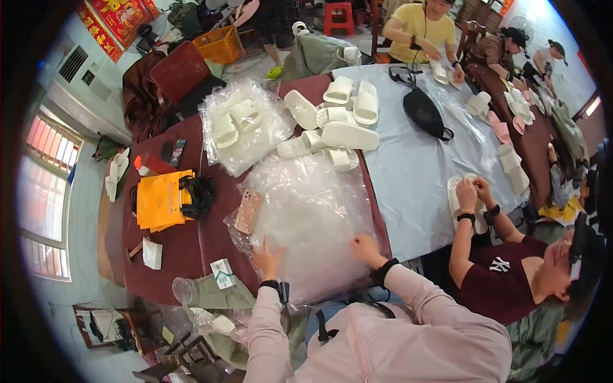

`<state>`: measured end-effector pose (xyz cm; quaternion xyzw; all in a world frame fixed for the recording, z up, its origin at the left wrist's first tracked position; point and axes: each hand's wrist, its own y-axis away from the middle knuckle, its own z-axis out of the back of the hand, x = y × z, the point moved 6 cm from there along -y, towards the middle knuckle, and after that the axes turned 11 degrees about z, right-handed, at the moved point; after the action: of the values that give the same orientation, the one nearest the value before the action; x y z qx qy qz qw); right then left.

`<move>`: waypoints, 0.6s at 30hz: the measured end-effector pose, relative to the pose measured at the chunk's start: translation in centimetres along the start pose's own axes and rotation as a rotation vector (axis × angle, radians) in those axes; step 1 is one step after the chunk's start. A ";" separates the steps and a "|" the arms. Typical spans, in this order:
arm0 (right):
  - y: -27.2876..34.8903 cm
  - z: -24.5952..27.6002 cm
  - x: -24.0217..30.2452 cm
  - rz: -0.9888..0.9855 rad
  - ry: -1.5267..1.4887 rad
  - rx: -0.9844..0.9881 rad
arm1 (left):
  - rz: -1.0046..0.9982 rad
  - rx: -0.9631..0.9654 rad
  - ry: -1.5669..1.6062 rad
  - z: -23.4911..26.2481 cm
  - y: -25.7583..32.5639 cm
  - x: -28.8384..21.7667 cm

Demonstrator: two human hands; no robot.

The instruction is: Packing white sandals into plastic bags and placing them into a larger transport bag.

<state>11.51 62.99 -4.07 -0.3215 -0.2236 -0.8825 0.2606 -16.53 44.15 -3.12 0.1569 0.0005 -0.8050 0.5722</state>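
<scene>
A pile of clear plastic bags (313, 217) lies flat on the table in front of me. My left hand (268, 258) rests on its near left part with the fingers spread, holding nothing. Over on the right side, my right hand (367, 251) is closed, its fingers curled against the plastic; what is between them, if anything, is hidden. A phone in a patterned pinkish case (249, 212) lies on the pile's left edge. Just beyond are several loose white slippers (350, 135). To their left, a white pair (236, 121) sits on or in more clear plastic.
Orange bags with black handles (164, 201), a small white-green box (222, 274) and a hammer (134, 252) lie to the left. At right, a co-worker's hands (472, 191) touch a white slipper on the grey-covered table (408, 210). A black pouch (426, 113) lies farther back.
</scene>
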 end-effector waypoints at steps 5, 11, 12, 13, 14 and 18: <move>-0.3 2.6 -0.4 -0.012 -0.031 -0.113 | -0.055 -0.038 -0.129 0.3 0.0 -3.8; -1.3 5.0 1.7 -0.046 -0.063 -0.302 | -0.505 -0.019 -0.100 0.6 0.9 -11.1; -1.5 5.1 2.0 -0.051 -0.063 -0.317 | -0.519 -0.021 -0.096 1.1 1.4 -12.1; -1.7 5.2 2.5 -0.062 -0.062 -0.325 | -0.565 0.040 -0.089 1.2 2.0 -13.1; -1.9 5.3 3.0 -0.073 -0.061 -0.332 | -0.611 0.102 -0.082 1.3 2.7 -14.2; -3.0 4.9 4.6 -0.001 0.096 -0.266 | -0.610 0.270 -0.064 2.0 4.6 -17.7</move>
<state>8.86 66.61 1.76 -0.3107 -0.0918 -0.9187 0.2258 -7.53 58.47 4.08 0.1986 -0.0775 -0.9364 0.2788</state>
